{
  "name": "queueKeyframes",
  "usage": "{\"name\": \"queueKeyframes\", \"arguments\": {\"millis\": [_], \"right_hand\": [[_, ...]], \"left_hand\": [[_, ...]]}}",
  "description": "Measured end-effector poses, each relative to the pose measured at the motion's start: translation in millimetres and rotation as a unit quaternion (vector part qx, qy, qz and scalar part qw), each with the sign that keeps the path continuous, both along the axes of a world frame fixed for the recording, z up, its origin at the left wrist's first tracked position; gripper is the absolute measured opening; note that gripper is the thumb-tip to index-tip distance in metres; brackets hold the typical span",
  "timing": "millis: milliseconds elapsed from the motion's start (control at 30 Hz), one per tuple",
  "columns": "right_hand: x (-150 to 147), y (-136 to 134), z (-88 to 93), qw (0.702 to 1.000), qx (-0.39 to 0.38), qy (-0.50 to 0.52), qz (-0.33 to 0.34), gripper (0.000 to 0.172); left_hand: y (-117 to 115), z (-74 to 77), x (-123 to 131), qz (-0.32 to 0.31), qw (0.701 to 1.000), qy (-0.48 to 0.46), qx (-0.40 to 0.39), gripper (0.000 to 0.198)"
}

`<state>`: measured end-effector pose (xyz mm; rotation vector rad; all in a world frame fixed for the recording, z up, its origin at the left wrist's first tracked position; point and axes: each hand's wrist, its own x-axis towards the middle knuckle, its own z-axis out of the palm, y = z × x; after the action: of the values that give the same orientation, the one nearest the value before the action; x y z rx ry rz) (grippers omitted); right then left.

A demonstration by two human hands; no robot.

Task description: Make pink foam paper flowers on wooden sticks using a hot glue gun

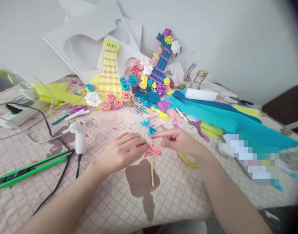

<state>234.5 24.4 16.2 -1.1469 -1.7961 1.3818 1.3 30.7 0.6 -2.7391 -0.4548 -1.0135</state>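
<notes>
Against a white wall (227, 39), a checked tablecloth (183, 185) holds a yellow paper guitar (97, 80) and a blue paper guitar (164, 62), both apparently finished. Between two hands, a pink paper flower (155, 150) circles a thin stick (152, 174), seemingly part-shaped. The left hand's (126, 149) fingers pinch its edge; the right hand's (179, 139) forefinger and thumb stand apart. No writing is legible.

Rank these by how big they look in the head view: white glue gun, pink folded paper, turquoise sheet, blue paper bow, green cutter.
1. Turquoise sheet
2. Green cutter
3. White glue gun
4. Pink folded paper and blue paper bow: too alike to rank; the left hand hides part of the pink one.
</notes>
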Motion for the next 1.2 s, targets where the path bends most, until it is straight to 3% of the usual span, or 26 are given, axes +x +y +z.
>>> {"name": "queueKeyframes", "arguments": {"millis": [133, 267, 367, 433, 500, 567, 667, 833, 967, 1067, 1200], "right_hand": [[-3, 0, 0.4, 0.997, -0.014, 0.005, 0.074, 0.02], [-3, -2, 0.7, 0.999, 0.0, -0.001, 0.042, 0.016], [-2, -3, 0.0, 1.0, -0.013, 0.019, -0.012, 0.02], [1, -1, 0.0, 0.993, -0.027, 0.086, -0.076, 0.023], [6, 4, 1.3, 0.965, -0.006, 0.194, -0.176, 0.027], [14, 10, 4.2, 0.918, 0.042, 0.285, -0.273, 0.034], [23, 18, 7.0, 0.889, 0.061, 0.32, -0.323, 0.037], [16, 19, -3.4, 0.899, 0.005, 0.318, -0.301, 0.017], [9, 17, -9.6, 0.92, -0.038, 0.298, -0.251, 0.027], [9, 17, -6.2, 0.916, -0.087, 0.334, -0.204, 0.026], [8, 15, 0.5, 0.914, -0.136, 0.354, -0.146, 0.054]], "left_hand": [[-2, 2.8, -1, -0.022, 0.999, 0.025, 0.011, 0.015], [-3, 2.9, -2, -0.03, 0.999, 0.036, -0.003, 0.016], [-3, 3.6, -2, -0.038, 0.999, 0.026, -0.01, 0.017], [-4, 5.0, -3, -0.047, 0.999, 0.022, -0.009, 0.017], [-5, 6.5, -4, -0.058, 0.998, 0.016, 0.0, 0.018], [-6, 6.8, -4, -0.071, 0.997, 0.003, 0.012, 0.018], [-5, 2.9, -3, -0.052, 0.999, -0.014, 0.005, 0.019], [8, -12.2, -1, 0.072, 0.994, 0.001, -0.083, 0.009], [17, -17.2, -4, 0.151, 0.975, 0.016, -0.162, 0.013], [20, -15.4, -8, 0.171, 0.962, 0.055, -0.208, 0.011], [20, -12.3, -13, 0.176, 0.953, 0.046, -0.243, 0.013]]}}
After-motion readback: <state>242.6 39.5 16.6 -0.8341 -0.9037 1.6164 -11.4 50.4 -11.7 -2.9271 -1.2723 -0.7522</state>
